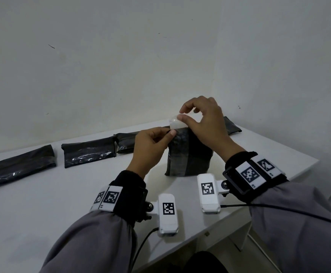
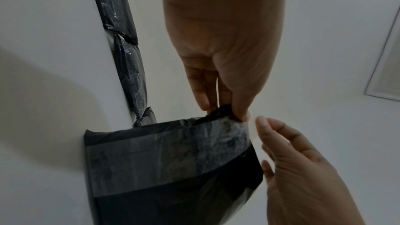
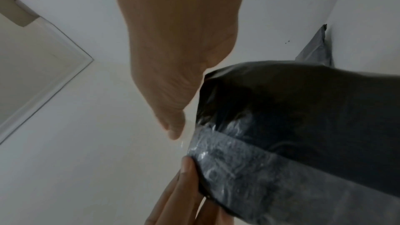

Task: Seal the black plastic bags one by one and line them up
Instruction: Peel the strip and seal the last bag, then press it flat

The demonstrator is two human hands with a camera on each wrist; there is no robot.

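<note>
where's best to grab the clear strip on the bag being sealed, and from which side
Take the clear strip at its lifted free end, above the top corner of the upright black bag, pinching from above as the right hand does. That end curls clear of the plastic; the left hand pinches the corner beneath.

White table (image 1: 42, 203) in a corner of bare, scuffed white walls (image 1: 121, 56).
</note>
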